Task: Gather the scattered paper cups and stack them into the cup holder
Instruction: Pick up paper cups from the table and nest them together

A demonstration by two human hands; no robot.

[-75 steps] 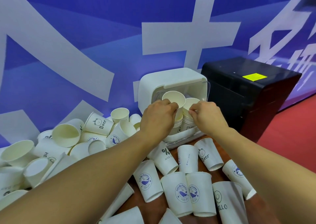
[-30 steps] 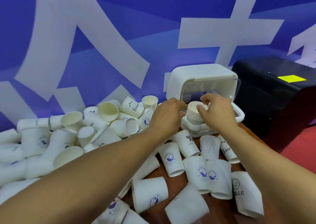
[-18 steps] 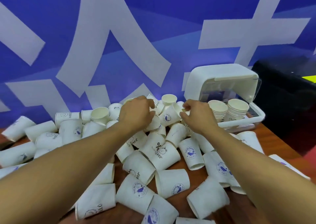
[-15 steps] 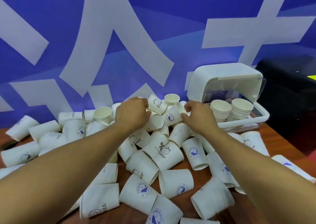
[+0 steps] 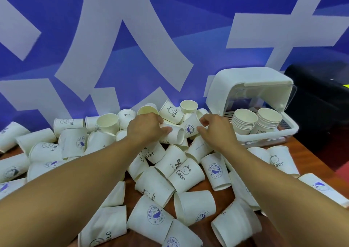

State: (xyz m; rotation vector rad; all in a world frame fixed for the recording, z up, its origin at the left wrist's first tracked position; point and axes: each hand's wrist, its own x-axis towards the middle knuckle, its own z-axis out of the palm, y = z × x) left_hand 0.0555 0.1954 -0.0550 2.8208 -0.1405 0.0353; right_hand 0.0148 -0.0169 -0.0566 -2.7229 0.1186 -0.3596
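Several white paper cups (image 5: 181, 173) lie scattered in a heap across the wooden table (image 5: 313, 161). The white cup holder (image 5: 245, 84) stands at the back right with its lid up, and two cup stacks (image 5: 244, 123) sit in its tray. My left hand (image 5: 145, 128) reaches into the heap's far side, fingers curled over a cup lying on its side (image 5: 176, 136). My right hand (image 5: 213, 131) is just right of it. Its thumb and forefinger pinch the side of a tilted whale-logo cup (image 5: 189, 128).
A black box (image 5: 321, 105) stands right of the holder. A blue banner wall (image 5: 132, 39) runs directly behind the heap. Cups cover the table from the left edge to the near edge, with bare wood (image 5: 204, 229) only in gaps. The table's right edge drops off beyond the holder.
Both hands left the stacks in the holder and moved left to the heap. My left hand has taken hold of a lying cup and my right has closed on the whale-logo cup.
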